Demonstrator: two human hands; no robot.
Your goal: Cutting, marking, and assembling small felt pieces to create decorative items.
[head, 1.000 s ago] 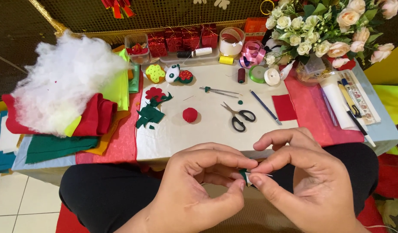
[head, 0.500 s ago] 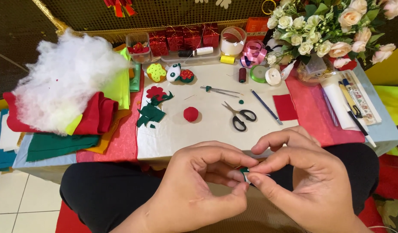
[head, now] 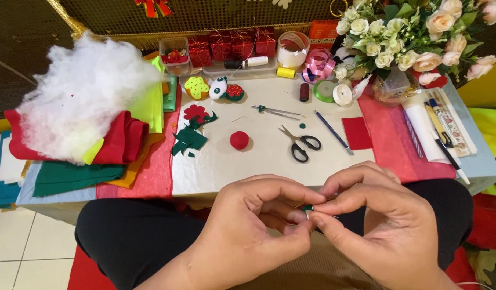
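My left hand [head: 258, 223] and my right hand [head: 377, 225] meet over my lap, fingertips pinched together on a tiny green felt piece [head: 307, 208]. Most of the piece is hidden by the fingers. On the low white table [head: 232, 166] ahead lie a small red felt ball [head: 239, 140], black-handled scissors [head: 300, 143], green felt scraps with a red felt flower [head: 191, 129], and a blue pencil [head: 334, 132].
A heap of white stuffing [head: 87, 91] sits on stacked red, green and yellow felt sheets [head: 113, 156] at the left. Small red gift boxes [head: 226, 45], ribbon rolls [head: 317, 67], thread spools and a bouquet of pale roses [head: 420, 32] line the back and right.
My fingers have shifted slightly around the green piece; the hands stay in the same place over my lap. Nothing on the table has moved.
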